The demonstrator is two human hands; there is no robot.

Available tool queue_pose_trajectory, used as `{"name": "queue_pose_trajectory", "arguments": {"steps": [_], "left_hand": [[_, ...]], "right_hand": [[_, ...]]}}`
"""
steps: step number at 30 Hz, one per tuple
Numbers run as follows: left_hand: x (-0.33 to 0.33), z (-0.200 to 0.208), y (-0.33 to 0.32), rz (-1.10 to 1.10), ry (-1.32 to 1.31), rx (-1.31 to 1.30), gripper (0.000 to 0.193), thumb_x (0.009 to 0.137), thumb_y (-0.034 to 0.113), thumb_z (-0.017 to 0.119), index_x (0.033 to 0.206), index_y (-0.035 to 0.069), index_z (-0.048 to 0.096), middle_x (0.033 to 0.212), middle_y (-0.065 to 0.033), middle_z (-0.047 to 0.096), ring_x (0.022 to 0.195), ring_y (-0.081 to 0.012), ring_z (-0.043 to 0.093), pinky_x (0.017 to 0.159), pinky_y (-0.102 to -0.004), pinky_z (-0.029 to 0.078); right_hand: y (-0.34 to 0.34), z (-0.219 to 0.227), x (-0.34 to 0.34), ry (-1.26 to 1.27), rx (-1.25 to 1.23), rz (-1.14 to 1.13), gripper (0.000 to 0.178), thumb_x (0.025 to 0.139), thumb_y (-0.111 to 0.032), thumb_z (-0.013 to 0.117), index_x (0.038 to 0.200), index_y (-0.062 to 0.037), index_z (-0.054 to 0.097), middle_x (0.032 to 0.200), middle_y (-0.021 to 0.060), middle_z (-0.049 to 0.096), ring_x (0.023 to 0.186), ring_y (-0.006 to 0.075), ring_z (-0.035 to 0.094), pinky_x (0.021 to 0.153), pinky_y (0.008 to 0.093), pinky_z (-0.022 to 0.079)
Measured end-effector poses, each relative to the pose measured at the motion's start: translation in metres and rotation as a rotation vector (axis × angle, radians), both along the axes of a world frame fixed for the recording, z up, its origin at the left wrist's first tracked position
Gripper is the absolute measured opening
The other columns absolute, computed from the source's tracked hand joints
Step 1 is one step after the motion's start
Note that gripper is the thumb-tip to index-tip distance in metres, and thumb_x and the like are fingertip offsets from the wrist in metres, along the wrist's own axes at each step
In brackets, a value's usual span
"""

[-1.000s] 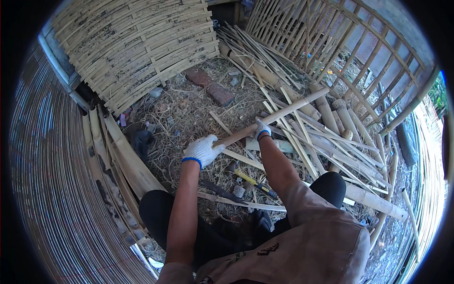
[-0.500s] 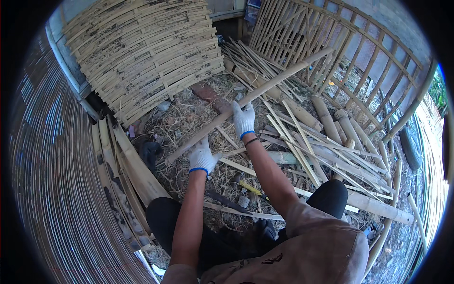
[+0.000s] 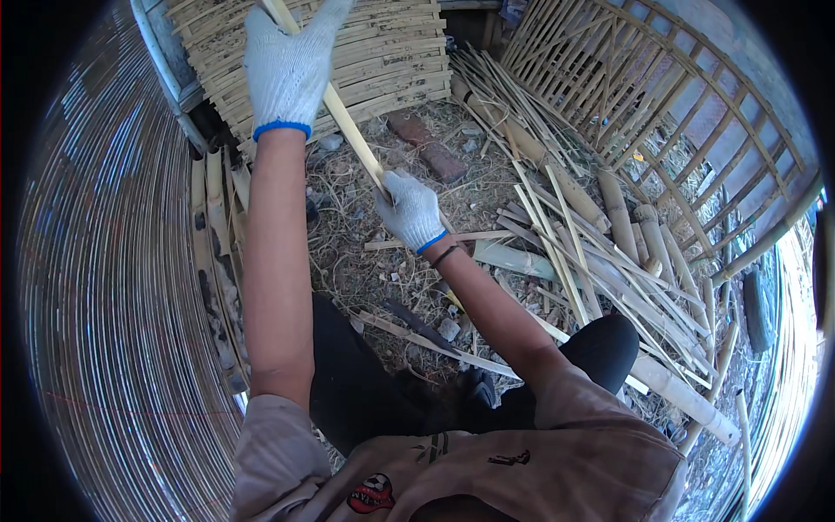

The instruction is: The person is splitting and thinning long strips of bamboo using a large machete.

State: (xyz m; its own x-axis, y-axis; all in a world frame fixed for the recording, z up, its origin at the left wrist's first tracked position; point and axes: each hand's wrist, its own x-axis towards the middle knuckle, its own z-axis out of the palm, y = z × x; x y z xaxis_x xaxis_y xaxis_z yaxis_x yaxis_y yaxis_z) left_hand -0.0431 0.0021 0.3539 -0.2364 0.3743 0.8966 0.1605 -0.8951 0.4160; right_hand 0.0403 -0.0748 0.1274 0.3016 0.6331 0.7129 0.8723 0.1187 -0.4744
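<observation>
A long, pale bamboo strip (image 3: 353,137) slants from the upper left down toward the middle. My left hand (image 3: 290,74), in a white knit glove with a blue cuff, is raised high with the strip passing under its palm. Its thumb sticks out to the side, while the fingertips are mostly hidden around the strip. Lower and to the right, my right hand (image 3: 409,209), gloved the same way, is closed around the strip near its lower end. A dark, flat blade-like piece (image 3: 421,327) lies on the ground by my legs.
Split bamboo strips (image 3: 565,239) and thick poles (image 3: 687,393) lie piled on the right. A woven bamboo panel (image 3: 391,65) stands at the back, a slatted bamboo frame (image 3: 644,96) at the back right. Bricks (image 3: 426,148) lie among shavings. Split bamboo lengths (image 3: 209,261) stand at left.
My left hand has moved up and away; my right has come slightly down and left. The held bamboo, earlier rising toward the right, now rises toward the upper left.
</observation>
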Motion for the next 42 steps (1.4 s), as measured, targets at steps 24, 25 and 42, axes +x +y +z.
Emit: {"name": "queue_pose_trajectory", "arguments": {"steps": [24, 25, 42], "left_hand": [[-0.015, 0.026, 0.077, -0.967, 0.153, -0.421, 0.054, 0.098, 0.038, 0.057, 0.126, -0.008, 0.053, 0.102, -0.0193, 0.068, 0.090, -0.0247, 0.069, 0.084, -0.0330, 0.055], [-0.009, 0.025, 0.078, -1.022, 0.121, -0.357, 0.047, 0.100, 0.040, 0.052, 0.111, -0.005, 0.061, 0.083, -0.0142, 0.069, 0.071, -0.0229, 0.068, 0.070, -0.0349, 0.058], [0.030, 0.027, 0.086, -1.179, 0.008, -0.410, 0.057, 0.096, 0.055, 0.052, 0.083, 0.000, 0.061, 0.063, -0.0097, 0.062, 0.049, -0.0184, 0.059, 0.045, -0.0298, 0.046]], "right_hand": [[-0.122, -0.251, -0.047, 0.249, -1.275, -0.148, 0.033, 0.085, -0.034, 0.060, 0.106, -0.0108, 0.069, 0.105, 0.0209, 0.069, 0.101, 0.0362, 0.067, 0.087, 0.0503, 0.052], [-0.124, -0.252, -0.050, 0.260, -1.216, -0.121, 0.033, 0.086, -0.034, 0.058, 0.109, -0.0108, 0.066, 0.106, 0.0213, 0.069, 0.101, 0.0375, 0.067, 0.087, 0.0512, 0.052], [-0.099, -0.001, 0.047, 1.138, -0.309, 0.300, 0.030, 0.099, -0.014, 0.046, 0.128, -0.0055, 0.049, 0.062, 0.0037, 0.058, 0.042, 0.0142, 0.057, 0.036, 0.0263, 0.043]]}}
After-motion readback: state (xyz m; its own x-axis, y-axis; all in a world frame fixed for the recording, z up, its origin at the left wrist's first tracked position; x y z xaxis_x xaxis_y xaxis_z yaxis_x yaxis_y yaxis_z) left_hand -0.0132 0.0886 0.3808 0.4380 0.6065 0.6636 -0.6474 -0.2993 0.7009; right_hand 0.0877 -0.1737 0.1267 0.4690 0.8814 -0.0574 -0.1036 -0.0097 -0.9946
